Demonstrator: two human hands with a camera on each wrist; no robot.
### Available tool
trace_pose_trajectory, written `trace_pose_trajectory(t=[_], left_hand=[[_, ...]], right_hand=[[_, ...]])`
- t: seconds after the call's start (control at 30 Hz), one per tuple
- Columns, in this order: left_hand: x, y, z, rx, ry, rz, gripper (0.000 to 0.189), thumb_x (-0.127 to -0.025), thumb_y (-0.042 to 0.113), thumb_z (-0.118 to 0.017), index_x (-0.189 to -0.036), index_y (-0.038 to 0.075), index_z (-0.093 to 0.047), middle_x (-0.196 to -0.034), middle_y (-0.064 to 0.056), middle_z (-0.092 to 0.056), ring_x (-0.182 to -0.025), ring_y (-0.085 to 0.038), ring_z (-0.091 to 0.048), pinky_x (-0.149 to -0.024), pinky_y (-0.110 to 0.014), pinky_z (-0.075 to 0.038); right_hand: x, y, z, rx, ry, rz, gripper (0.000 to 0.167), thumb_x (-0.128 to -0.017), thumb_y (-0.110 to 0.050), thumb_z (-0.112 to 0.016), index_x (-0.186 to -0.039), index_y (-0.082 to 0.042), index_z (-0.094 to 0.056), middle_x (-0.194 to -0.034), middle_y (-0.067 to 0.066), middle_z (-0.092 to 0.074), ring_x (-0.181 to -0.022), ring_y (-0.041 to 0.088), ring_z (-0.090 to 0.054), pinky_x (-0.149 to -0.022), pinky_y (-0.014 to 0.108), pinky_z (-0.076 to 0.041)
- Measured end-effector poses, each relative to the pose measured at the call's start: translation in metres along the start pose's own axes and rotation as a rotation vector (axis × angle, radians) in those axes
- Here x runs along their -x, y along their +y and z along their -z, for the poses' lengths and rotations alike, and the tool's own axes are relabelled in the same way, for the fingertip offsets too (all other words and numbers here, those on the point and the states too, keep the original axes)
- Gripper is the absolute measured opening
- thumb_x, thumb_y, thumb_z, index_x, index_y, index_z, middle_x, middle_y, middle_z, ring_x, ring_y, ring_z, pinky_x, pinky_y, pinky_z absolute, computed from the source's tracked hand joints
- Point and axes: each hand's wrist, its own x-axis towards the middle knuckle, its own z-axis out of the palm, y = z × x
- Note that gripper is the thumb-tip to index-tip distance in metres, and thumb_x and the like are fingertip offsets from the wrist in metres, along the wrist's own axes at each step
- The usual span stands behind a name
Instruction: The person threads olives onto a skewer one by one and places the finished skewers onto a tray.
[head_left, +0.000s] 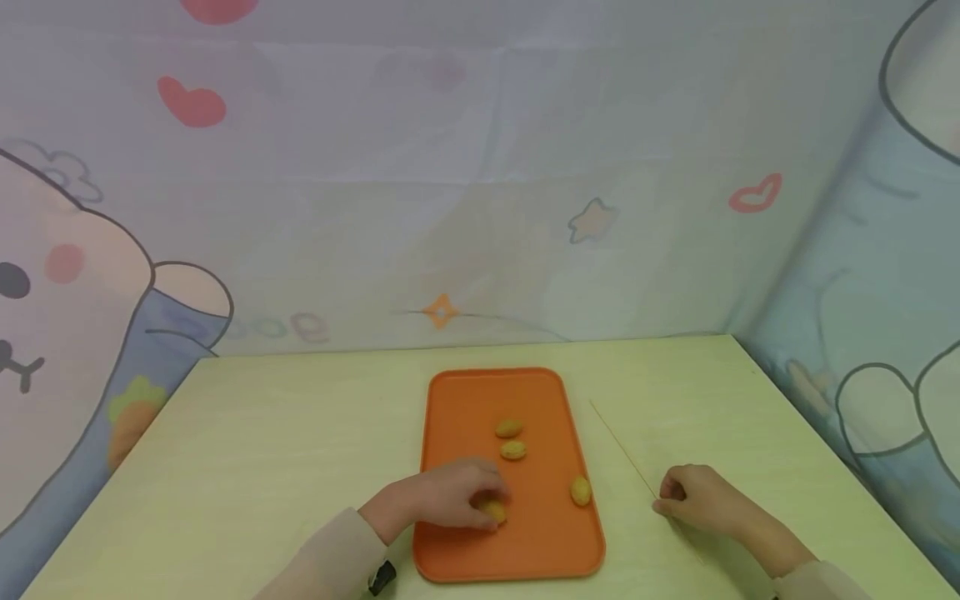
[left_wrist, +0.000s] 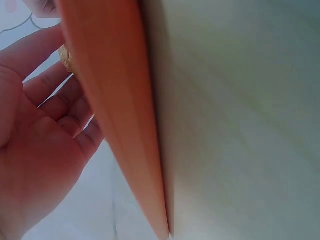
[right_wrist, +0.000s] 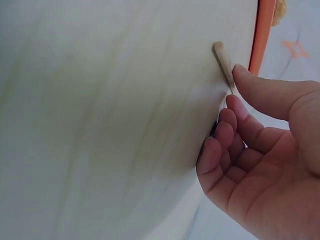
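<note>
An orange tray (head_left: 532, 546) lies on the table with several small oval yellow pieces on it; their kind is unclear. My left hand (head_left: 457, 493) is over the tray's near left part, thumb and fingers curled about one yellow piece (head_left: 492, 510). In the left wrist view the tray's wall partly hides that yellow piece (left_wrist: 66, 60) and the fingertips. Right of the tray, my right hand (head_left: 701, 498) pinches a thin wooden skewer (head_left: 622, 446) between thumb and index finger. Its blunt end shows past the fingertips in the right wrist view, where the skewer (right_wrist: 221, 57) slants close to the tabletop.
Two yellow pieces (head_left: 513, 450) lie close together at the tray's middle, and another yellow piece (head_left: 581, 490) is against its right rim. The pale table (head_left: 300, 433) extends to both sides. A printed cloth (head_left: 360, 167) hangs behind it and along the sides.
</note>
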Motion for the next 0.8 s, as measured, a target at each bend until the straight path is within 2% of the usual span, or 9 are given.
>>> trace_pose_trajectory(t=[0.1,0.23,0.4,0.57,0.8], left_hand=[[0.0003,-0.0005,-0.0005,0.010,0.000,-0.015,0.027,-0.087,0.023,-0.073,-0.111,0.011,-0.068,-0.103,0.007,-0.061,-0.097,-0.004,-0.052,-0.091,-0.022,-0.044],[0.0003,-0.0003,-0.0004,0.029,-0.012,-0.005,0.025,-0.086,0.021,-0.074,-0.108,0.012,-0.069,-0.098,0.010,-0.058,-0.090,-0.002,-0.050,-0.086,-0.019,-0.044],[0.0004,0.0017,0.0009,0.040,-0.039,0.017,0.021,-0.086,0.020,-0.074,-0.105,0.014,-0.069,-0.096,0.013,-0.057,-0.090,0.000,-0.049,-0.086,-0.018,-0.044],[0.0021,0.0039,0.0033,0.053,-0.047,0.011,0.018,-0.085,0.018,-0.075,-0.102,0.014,-0.069,-0.096,0.012,-0.057,-0.091,-0.001,-0.049,-0.086,-0.018,-0.044],[0.0027,0.0045,0.0035,0.073,-0.043,0.013,0.016,-0.085,0.017,-0.075,-0.100,0.014,-0.069,-0.095,0.012,-0.058,-0.089,-0.001,-0.049,-0.083,-0.018,-0.045]], right_hand=[[-0.0004,0.0002,0.0002,-0.008,0.000,0.005,0.017,-0.087,-0.016,-0.070,-0.080,-0.005,-0.059,-0.071,-0.003,-0.053,-0.063,0.005,-0.043,-0.056,0.023,-0.040],[-0.0012,0.0020,0.0006,-0.007,-0.003,0.008,0.017,-0.087,-0.015,-0.070,-0.079,-0.005,-0.060,-0.071,-0.003,-0.053,-0.062,0.005,-0.043,-0.055,0.023,-0.040],[-0.0022,0.0024,0.0015,0.013,0.005,-0.004,0.014,-0.087,-0.013,-0.070,-0.077,-0.005,-0.062,-0.071,-0.003,-0.054,-0.062,0.006,-0.043,-0.056,0.023,-0.039],[-0.0031,-0.0011,0.0027,0.031,0.019,-0.011,0.013,-0.087,-0.009,-0.068,-0.075,-0.005,-0.063,-0.070,-0.003,-0.055,-0.061,0.007,-0.044,-0.055,0.023,-0.039],[-0.0060,-0.0042,0.0015,0.040,0.036,-0.087,0.012,-0.086,-0.007,-0.067,-0.074,-0.003,-0.064,-0.069,-0.002,-0.056,-0.063,0.013,-0.047,-0.057,0.026,-0.040]])
